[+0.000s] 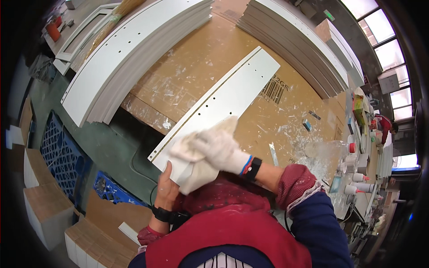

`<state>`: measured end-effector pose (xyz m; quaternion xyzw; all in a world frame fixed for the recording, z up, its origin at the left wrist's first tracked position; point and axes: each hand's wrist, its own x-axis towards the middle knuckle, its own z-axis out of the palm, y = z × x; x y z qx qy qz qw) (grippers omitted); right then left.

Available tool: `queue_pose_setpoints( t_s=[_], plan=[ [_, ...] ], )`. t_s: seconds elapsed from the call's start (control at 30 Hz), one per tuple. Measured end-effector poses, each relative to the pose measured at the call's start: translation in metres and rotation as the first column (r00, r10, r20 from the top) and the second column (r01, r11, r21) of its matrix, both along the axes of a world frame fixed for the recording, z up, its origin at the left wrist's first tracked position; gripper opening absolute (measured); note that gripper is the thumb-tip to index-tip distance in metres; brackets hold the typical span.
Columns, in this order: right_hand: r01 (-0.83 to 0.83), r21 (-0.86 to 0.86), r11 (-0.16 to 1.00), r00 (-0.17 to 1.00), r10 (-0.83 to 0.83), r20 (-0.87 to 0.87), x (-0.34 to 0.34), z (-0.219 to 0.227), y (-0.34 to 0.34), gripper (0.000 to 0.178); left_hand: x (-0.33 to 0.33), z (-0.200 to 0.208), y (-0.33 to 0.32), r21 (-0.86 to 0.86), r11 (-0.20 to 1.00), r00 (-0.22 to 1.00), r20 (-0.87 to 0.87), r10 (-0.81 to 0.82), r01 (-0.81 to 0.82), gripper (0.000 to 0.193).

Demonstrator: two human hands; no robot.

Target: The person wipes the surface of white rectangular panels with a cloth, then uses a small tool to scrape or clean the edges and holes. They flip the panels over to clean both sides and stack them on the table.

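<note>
A long white panel [219,100] with small dark holes and a brown groove along one edge lies diagonally on the cardboard-covered table. My right hand [219,149], in a white glove, is closed on a pale cloth [199,176] and presses it against the panel's near end. Part of the cloth hangs over the near edge. My bare left hand [167,191] grips the panel's near left corner, its thumb upright at the edge; the other fingers are mostly hidden.
Stacks of white panels stand at the far left [116,58] and far right [295,40]. White scraps dot the cardboard [183,62]. On the right are a clear bottle with a red cap [328,148] and glue bottles [357,177]. Blue pallets [62,147] lie left; another person [384,127] is far right.
</note>
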<state>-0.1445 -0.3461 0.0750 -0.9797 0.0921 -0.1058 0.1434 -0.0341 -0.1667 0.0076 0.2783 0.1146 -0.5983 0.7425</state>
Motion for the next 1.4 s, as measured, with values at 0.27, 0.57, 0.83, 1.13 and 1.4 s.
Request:
queue_pose_setpoints(
  t_s=[0.27, 0.57, 0.83, 1.13, 1.4],
  plan=[
    [0.717, 0.088, 0.692, 0.694, -0.694, -0.193, -0.036, 0.004, -0.164, 0.019, 0.006, -0.001, 0.003, 0.029, 0.992, 0.965, 0.232, -0.123, 0.119, 0.049],
    [0.237, 0.185, 0.954, 0.969, -0.218, -0.117, -0.027, 0.010, -0.094, 0.026, 0.026, 0.010, 0.082, 0.214, 0.971, 0.955, 0.252, -0.157, 0.104, 0.060],
    [0.665, 0.097, 0.740, 0.742, -0.642, -0.194, -0.053, 0.004, -0.247, 0.023, 0.024, 0.011, 0.084, 0.286, 0.954, 0.940, 0.292, -0.177, 0.090, 0.060],
    [0.782, 0.504, 0.368, 0.456, -0.888, -0.058, -0.053, 0.022, -0.298, 0.036, 0.021, 0.012, 0.078, 0.278, 0.960, 0.938, 0.325, -0.117, 0.023, 0.057],
    [-0.044, -0.020, 0.999, 0.995, 0.042, -0.091, -0.010, 0.004, -0.118, 0.023, 0.018, 0.022, 0.072, 0.378, 0.926, 0.939, 0.320, -0.129, -0.001, 0.062]
  ],
)
